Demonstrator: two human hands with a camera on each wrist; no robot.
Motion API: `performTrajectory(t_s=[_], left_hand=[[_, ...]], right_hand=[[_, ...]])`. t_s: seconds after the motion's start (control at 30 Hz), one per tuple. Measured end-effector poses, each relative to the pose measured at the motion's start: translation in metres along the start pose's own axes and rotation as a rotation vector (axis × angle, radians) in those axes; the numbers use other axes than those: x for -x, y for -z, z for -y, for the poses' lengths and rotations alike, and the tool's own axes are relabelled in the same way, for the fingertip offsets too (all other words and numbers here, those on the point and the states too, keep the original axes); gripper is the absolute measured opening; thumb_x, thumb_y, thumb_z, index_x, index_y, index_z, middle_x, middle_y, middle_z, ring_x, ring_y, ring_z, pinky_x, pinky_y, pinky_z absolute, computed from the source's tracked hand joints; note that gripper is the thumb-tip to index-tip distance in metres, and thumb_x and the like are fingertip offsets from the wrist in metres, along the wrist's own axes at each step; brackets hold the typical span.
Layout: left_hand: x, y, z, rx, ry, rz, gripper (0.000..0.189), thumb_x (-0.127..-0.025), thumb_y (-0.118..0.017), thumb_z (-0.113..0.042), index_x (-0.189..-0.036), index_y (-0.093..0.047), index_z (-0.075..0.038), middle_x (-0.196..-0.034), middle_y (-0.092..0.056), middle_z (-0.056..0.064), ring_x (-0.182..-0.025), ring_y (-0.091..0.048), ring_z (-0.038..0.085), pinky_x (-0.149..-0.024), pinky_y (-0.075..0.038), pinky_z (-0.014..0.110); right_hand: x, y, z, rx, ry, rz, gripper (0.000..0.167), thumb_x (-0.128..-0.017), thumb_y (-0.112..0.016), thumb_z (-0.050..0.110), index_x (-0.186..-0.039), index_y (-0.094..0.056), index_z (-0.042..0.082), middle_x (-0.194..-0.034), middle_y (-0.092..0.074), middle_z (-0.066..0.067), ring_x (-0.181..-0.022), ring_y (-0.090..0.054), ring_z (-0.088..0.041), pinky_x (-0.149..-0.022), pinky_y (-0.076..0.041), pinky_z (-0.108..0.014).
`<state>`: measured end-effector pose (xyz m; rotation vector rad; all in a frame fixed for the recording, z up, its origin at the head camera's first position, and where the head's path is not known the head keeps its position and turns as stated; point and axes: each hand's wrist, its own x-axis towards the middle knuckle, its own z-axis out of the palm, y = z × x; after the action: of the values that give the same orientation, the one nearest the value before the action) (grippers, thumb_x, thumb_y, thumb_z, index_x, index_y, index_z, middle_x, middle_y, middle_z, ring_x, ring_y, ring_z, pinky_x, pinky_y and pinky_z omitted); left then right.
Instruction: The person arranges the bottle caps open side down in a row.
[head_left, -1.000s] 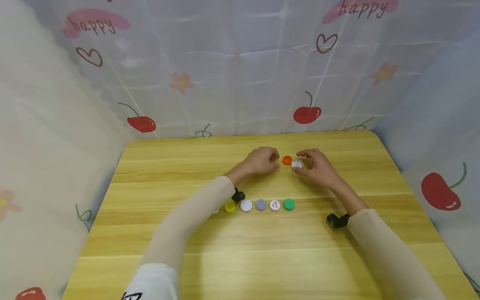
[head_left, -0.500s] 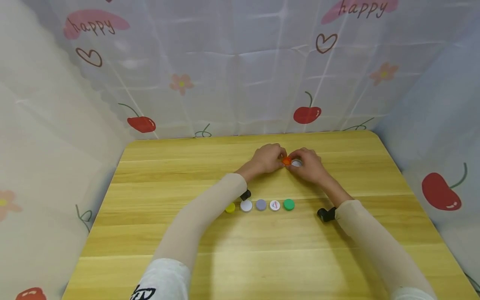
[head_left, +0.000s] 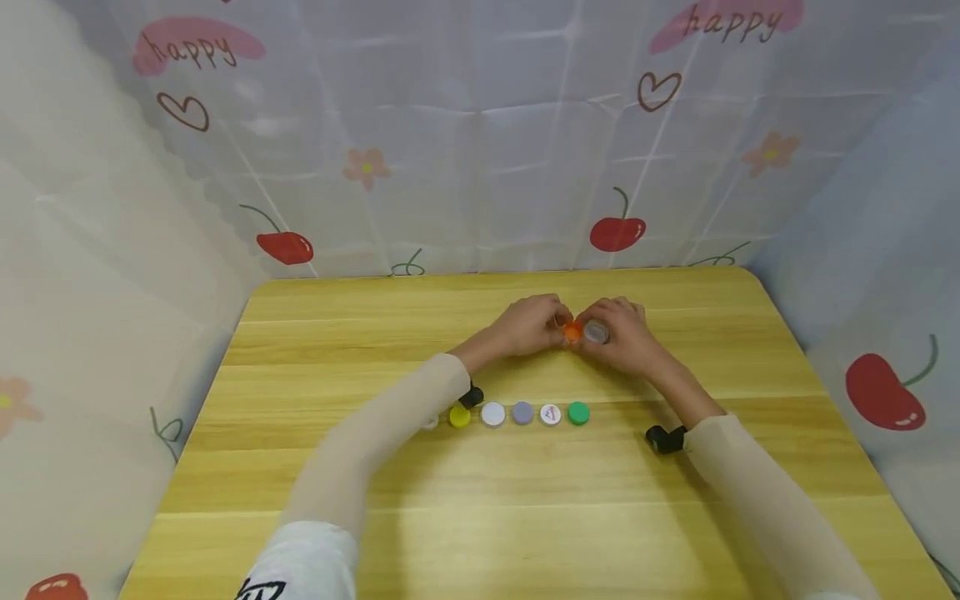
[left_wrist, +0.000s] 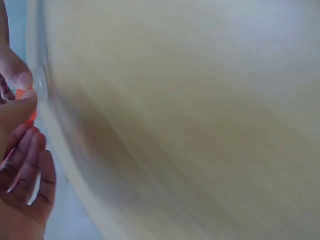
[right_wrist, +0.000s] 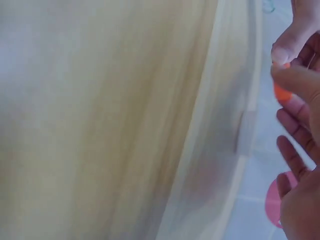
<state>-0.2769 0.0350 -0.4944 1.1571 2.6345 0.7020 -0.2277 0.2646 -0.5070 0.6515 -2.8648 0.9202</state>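
An orange bottle cap [head_left: 572, 332] sits between my two hands near the back of the table. My left hand [head_left: 527, 326] pinches it from the left, while the thumb and fingertips of my right hand [head_left: 624, 337] pinch its other side. In the right wrist view the orange cap [right_wrist: 282, 91] shows between the thumbs and fingers, partly covered. A whitish round cap [head_left: 596, 332] lies on the table under the arch of the right hand, shaded by it.
Nearer me runs a row of caps: yellow [head_left: 460, 416], white [head_left: 492, 414], lavender [head_left: 522, 412], white with red print [head_left: 551, 414] and green [head_left: 578, 412]. A pale one [head_left: 430, 422] is half hidden by the left sleeve. A patterned curtain [head_left: 480, 150] hangs behind the wooden table [head_left: 480, 533].
A second ago both hands were apart around the orange cap. They have closed in and taken hold of it from both sides. The row of caps has not moved.
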Motion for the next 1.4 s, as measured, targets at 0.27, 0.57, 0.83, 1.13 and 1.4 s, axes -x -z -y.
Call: performTrajectory(t_s=[0.27, 0.57, 0.83, 1.13, 1.4], left_hand=[[0.068, 0.011, -0.008, 0.185, -0.106, -0.121, 0.029, -0.099, -0.080, -0.035, -0.125, -0.077, -0.022, -0.118, -0.073, -0.002, -0.102, -0.067, 0.010, -0.086, -0.058, 0.025], [0.120, 0.005, -0.018, 0.267, -0.198, -0.252, 0.025, -0.094, -0.084, -0.026, -0.118, -0.078, -0.018, -0.115, -0.076, 0.003, -0.095, -0.069, 0.013, -0.081, -0.060, 0.028], [0.139, 0.005, -0.017, 0.636, -0.023, -0.157, 0.019, -0.100, -0.079, -0.029, -0.119, -0.079, -0.025, -0.113, -0.074, -0.002, -0.097, -0.067, 0.015, -0.083, -0.059, 0.030], [0.139, 0.008, -0.017, 0.975, 0.201, 0.025, 0.023, -0.100, -0.069, -0.026, -0.110, -0.079, -0.008, -0.097, -0.075, -0.004, -0.083, -0.059, 0.014, -0.078, -0.052, 0.031], [0.141, 0.008, -0.017, 0.847, 0.160, -0.026, 0.017, -0.100, -0.073, -0.026, -0.108, -0.080, -0.012, -0.097, -0.075, -0.004, -0.085, -0.063, 0.012, -0.079, -0.055, 0.028]], right_hand=[[0.028, -0.002, 0.040, -0.292, 0.088, -0.045, 0.034, -0.083, -0.093, 0.012, -0.111, -0.076, 0.023, -0.114, -0.075, 0.003, -0.114, -0.058, -0.027, -0.102, -0.048, -0.047], [0.045, -0.013, 0.072, -0.417, 0.226, -0.037, 0.041, -0.080, -0.092, 0.003, -0.110, -0.076, 0.025, -0.112, -0.075, 0.006, -0.110, -0.062, -0.014, -0.100, -0.050, -0.036], [0.045, -0.017, 0.080, -0.366, 0.268, -0.043, 0.043, -0.077, -0.091, 0.004, -0.110, -0.075, 0.027, -0.112, -0.074, 0.010, -0.113, -0.062, -0.010, -0.101, -0.048, -0.029], [0.043, -0.014, 0.090, -0.295, 0.359, -0.056, 0.040, -0.077, -0.089, 0.008, -0.111, -0.076, 0.026, -0.110, -0.074, 0.010, -0.111, -0.060, -0.012, -0.101, -0.045, -0.027], [0.046, -0.018, 0.086, -0.261, 0.353, -0.058, 0.042, -0.079, -0.092, 0.008, -0.114, -0.075, 0.024, -0.113, -0.075, 0.008, -0.113, -0.060, -0.012, -0.101, -0.047, -0.029]])
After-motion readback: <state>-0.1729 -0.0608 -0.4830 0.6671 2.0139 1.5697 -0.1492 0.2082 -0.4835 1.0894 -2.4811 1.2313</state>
